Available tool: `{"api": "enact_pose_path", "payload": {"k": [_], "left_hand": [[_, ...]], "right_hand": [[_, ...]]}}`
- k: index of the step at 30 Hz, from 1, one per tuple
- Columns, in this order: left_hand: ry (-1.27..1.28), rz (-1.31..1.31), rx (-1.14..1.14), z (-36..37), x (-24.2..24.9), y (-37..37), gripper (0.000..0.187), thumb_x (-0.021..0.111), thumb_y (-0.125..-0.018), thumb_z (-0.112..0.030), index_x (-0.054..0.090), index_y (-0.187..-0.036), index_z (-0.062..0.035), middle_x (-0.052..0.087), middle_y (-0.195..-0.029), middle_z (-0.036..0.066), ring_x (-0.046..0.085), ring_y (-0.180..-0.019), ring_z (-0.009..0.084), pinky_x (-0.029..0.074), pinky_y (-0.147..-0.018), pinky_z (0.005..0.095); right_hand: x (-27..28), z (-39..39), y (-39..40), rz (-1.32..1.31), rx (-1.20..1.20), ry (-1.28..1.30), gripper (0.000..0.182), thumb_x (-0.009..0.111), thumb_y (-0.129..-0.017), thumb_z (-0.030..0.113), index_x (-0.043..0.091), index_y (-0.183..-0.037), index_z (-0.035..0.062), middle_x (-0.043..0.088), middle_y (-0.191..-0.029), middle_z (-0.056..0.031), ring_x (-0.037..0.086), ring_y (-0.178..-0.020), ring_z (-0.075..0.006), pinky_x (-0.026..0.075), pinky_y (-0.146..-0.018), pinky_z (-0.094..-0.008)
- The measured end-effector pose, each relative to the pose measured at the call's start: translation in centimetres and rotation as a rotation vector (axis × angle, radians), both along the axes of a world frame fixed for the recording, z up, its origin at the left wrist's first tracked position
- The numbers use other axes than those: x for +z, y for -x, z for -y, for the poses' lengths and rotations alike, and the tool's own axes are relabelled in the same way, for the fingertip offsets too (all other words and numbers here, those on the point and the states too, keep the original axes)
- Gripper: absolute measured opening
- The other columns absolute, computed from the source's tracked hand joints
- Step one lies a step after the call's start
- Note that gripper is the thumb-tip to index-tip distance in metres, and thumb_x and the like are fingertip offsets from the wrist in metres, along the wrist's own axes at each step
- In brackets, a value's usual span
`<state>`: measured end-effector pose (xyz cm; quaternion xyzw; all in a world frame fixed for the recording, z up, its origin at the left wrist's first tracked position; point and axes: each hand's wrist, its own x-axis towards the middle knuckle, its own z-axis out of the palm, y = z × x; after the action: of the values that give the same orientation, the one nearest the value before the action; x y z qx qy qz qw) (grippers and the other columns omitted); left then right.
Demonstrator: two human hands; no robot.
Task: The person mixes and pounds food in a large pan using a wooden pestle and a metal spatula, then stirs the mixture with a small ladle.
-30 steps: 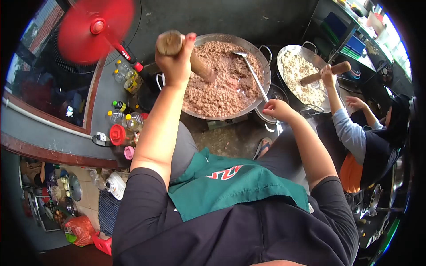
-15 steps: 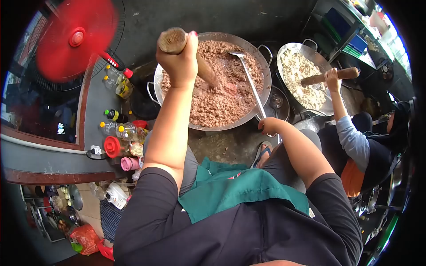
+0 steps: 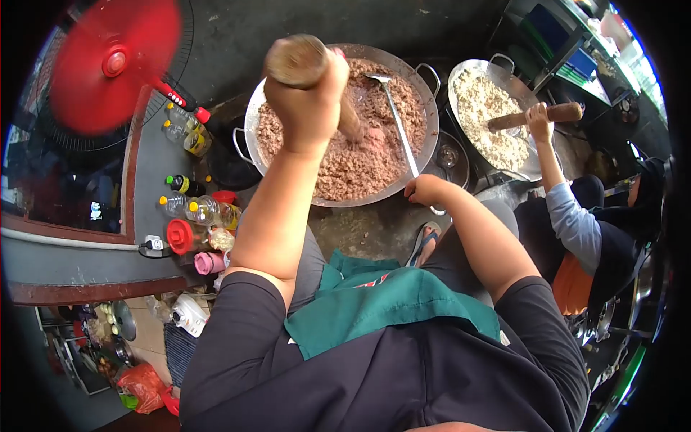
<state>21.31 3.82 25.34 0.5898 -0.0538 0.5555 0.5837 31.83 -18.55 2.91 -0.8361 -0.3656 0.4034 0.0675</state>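
Note:
A large metal wok (image 3: 252, 119) holds brown minced food (image 3: 360, 173) with a pinker patch near its middle. My left hand (image 3: 306, 108) is wrapped round a thick wooden pestle (image 3: 296, 61), which slants down so that its lower end is in the mince. A long metal spatula (image 3: 400, 129) lies across the right side of the wok, its blade in the food near the far rim. My right hand (image 3: 426, 190) is closed round the spatula's handle, just outside the near rim.
At the right, a co-worker's hand (image 3: 540, 122) holds a wooden pestle (image 3: 565, 112) in a second wok (image 3: 455, 97) of pale food (image 3: 486, 108). A red fan (image 3: 115, 61) spins at the upper left. Bottles (image 3: 205, 210) line the left side.
My left hand and the pestle have shifted right and slightly up. My right hand has moved a little left and up along with the spatula handle.

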Motion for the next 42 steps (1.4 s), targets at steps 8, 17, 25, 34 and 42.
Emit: {"api": "enact_pose_path", "payload": {"k": [8, 17, 25, 34, 42], "left_hand": [[-0.148, -0.214, 0.231, -0.1, -9.0, -3.8, 0.012, 0.071, -0.071, -0.005, 0.061, -0.078, -0.0053, 0.065, -0.073, 0.002, 0.062, -0.069, 0.0119, 0.050, -0.068, 0.0263], [-0.018, 0.012, -0.012, 0.9, 2.3, 1.5, 0.010, 0.069, -0.074, -0.003, 0.059, -0.073, -0.0013, 0.064, -0.067, 0.002, 0.061, -0.061, 0.0084, 0.050, -0.061, 0.0248], [-0.053, -0.208, 0.199, -0.5, -9.4, -4.5, 0.015, 0.072, -0.072, -0.011, 0.060, -0.078, -0.0037, 0.065, -0.071, 0.003, 0.063, -0.066, 0.0116, 0.050, -0.063, 0.0268], [-0.021, 0.000, 0.016, 1.8, 1.2, 0.5, 0.011, 0.068, -0.074, 0.000, 0.058, -0.075, -0.0025, 0.063, -0.068, 0.002, 0.060, -0.062, 0.0086, 0.049, -0.060, 0.0240], [-0.059, -0.204, 0.238, -0.3, -9.7, -4.6, 0.006, 0.067, -0.075, -0.004, 0.061, -0.073, -0.0025, 0.064, -0.067, 0.004, 0.062, -0.062, 0.0119, 0.051, -0.061, 0.0269]], "right_hand": [[1.7, 0.2, 0.2, -0.002, -0.074, -0.012, 0.027, 0.068, -0.079, 0.016, 0.069, -0.106, 0.0112, 0.069, -0.097, -0.0115, 0.067, -0.083, -0.0234, 0.055, -0.069, -0.0335], [2.9, 0.4, 0.3, 0.039, -0.054, -0.053, 0.028, 0.068, -0.079, 0.017, 0.068, -0.107, 0.0116, 0.069, -0.097, -0.0124, 0.067, -0.084, -0.0248, 0.054, -0.071, -0.0342], [3.8, -0.2, 0.7, -0.017, -0.096, -0.063, 0.027, 0.066, -0.080, 0.017, 0.067, -0.107, 0.0112, 0.068, -0.094, -0.0135, 0.067, -0.079, -0.0243, 0.054, -0.069, -0.0337], [3.8, 0.4, 0.2, -0.002, -0.071, -0.076, 0.026, 0.065, -0.082, 0.016, 0.067, -0.107, 0.0101, 0.068, -0.090, -0.0127, 0.067, -0.072, -0.0219, 0.054, -0.065, -0.0325], [4.0, -0.1, 0.5, -0.026, -0.086, -0.045, 0.028, 0.066, -0.081, 0.017, 0.067, -0.108, 0.0111, 0.068, -0.092, -0.0131, 0.067, -0.077, -0.0223, 0.054, -0.068, -0.0323]]}}
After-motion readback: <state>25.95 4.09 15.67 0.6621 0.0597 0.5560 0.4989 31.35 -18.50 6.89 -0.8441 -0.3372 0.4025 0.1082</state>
